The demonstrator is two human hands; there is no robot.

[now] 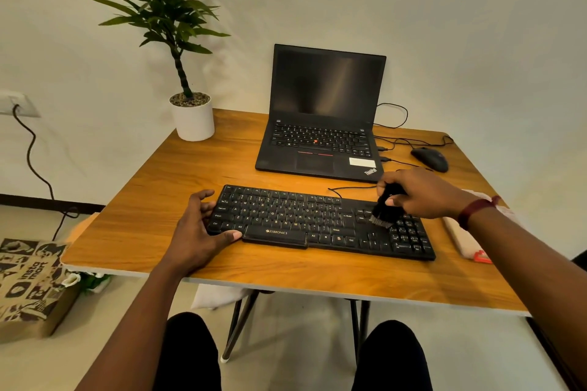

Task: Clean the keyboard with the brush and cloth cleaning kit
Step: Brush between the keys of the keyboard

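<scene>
Right hand (424, 195): fingers curled round brush (385, 210), bristles on right-end keys.
Left hand (197, 232): clasps left end of keyboard (295, 216).
Long axis: left–right.

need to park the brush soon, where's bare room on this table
Bare wood: the wide patch between the white plant pot and the black keyboard's left end; the front strip along the table edge. Crowded on the right: cables, black mouse, pale cloth.
</scene>
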